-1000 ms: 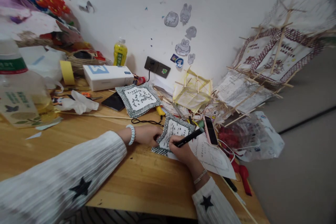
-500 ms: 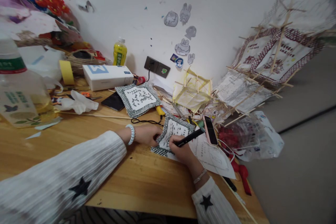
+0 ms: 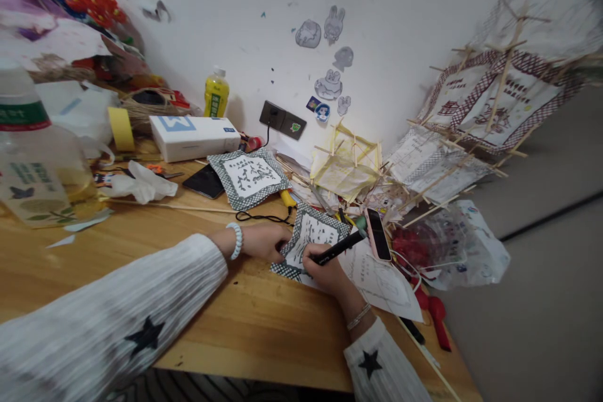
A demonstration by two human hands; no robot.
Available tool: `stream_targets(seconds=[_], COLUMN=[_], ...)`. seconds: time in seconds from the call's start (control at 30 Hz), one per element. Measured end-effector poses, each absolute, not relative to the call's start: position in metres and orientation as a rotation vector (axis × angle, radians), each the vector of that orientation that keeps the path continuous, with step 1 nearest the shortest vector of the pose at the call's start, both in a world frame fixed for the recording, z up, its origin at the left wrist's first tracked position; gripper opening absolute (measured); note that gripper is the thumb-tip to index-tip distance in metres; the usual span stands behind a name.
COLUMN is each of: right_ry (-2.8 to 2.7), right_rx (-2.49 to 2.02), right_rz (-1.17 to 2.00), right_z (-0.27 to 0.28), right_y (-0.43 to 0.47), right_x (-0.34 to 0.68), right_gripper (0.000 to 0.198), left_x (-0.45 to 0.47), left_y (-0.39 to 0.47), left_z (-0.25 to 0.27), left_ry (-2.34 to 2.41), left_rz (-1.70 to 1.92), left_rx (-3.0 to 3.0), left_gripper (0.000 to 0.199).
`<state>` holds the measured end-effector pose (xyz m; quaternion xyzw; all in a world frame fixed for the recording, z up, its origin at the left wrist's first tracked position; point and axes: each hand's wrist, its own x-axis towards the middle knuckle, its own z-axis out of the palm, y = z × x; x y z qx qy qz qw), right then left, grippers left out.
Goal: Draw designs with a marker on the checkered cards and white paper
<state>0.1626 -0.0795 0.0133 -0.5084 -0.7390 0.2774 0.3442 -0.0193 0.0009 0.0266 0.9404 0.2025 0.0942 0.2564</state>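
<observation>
My right hand (image 3: 325, 267) is closed round a black marker (image 3: 340, 247), its rear end slanting up to the right. The marker's tip is hidden behind my fingers, over a sheet of paper (image 3: 325, 226) with a black checkered border and dark drawing inside. Curled fingers of my left hand (image 3: 264, 242) pinch this paper's left edge against the wooden table (image 3: 264, 326). A second paper with a checkered border (image 3: 250, 177) lies behind, with writing and leafy shapes on it. To the right, a printed white sheet (image 3: 377, 279) lies partly under a pink-cased phone (image 3: 378, 234).
Behind stand a white box (image 3: 195, 138), a yellow-green bottle (image 3: 216, 94) and a yellow paper lantern on sticks (image 3: 346, 163). A large bottle (image 3: 42, 169) stands left. On the right are a tall stick-framed paper lantern (image 3: 499, 100), a plastic bag (image 3: 466, 245) and red balloons (image 3: 437, 314).
Hardly anything differs. The whole view has shifted very slightly, while both hands, the marker and the paper keep their places.
</observation>
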Motion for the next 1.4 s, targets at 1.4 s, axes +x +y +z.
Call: stream_targets(seconds=[1.4], right_ry=[-1.917], right_rx=[-1.317], right_rz=[0.849], right_z=[0.0104], right_y=[-0.0808], right_x=[0.1635], right_gripper=[0.019], left_x=[-0.0189], left_y=[0.0025], left_z=[0.0252], left_ry=[0.55], left_rz=[0.221], left_rx=[2.542], left_gripper=[0.012])
